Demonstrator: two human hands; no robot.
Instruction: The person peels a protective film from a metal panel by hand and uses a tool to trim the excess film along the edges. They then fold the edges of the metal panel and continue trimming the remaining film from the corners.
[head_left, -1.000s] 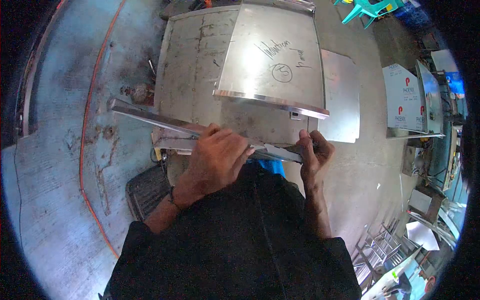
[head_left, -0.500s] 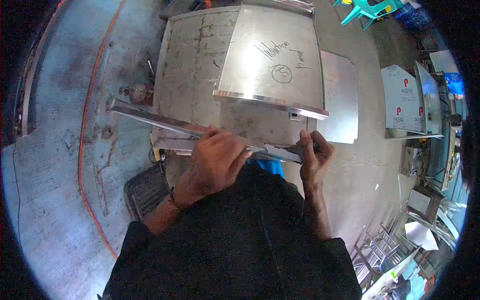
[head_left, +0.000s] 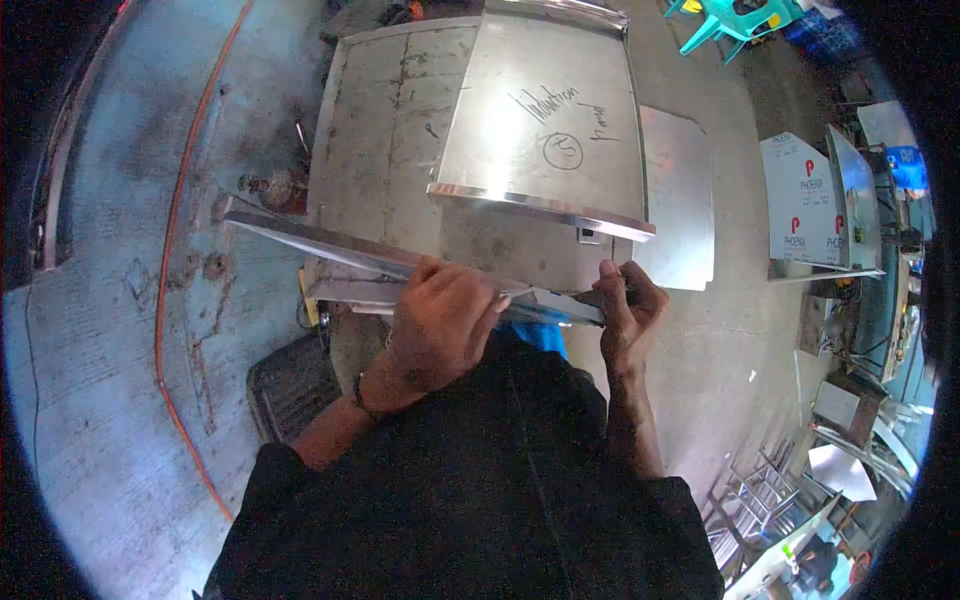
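A long, narrow strip of folded sheet metal (head_left: 330,243) runs slantwise in front of my body, its far end out to the left. My left hand (head_left: 443,322) is closed over it near the middle, with the fingers bent across its top edge. At its right end my right hand (head_left: 632,312) grips it, thumb up and fingers curled. Just beyond the strip lies a shiny metal panel (head_left: 550,110) with raised edges and handwriting in black marker, including a circled mark. It rests on a worn worktable (head_left: 375,130).
Another flat metal sheet (head_left: 680,195) lies at the table's right. A dark chair seat (head_left: 292,385) stands at lower left, near an orange hose (head_left: 165,300) on the floor. Printed sheets (head_left: 800,200) lean at right, and a green plastic chair (head_left: 730,22) stands at the back.
The metal strip has tilted slightly, showing more of its upper face on the left. My left hand has shifted and turned a little with it; my right hand stays nearly where it was.
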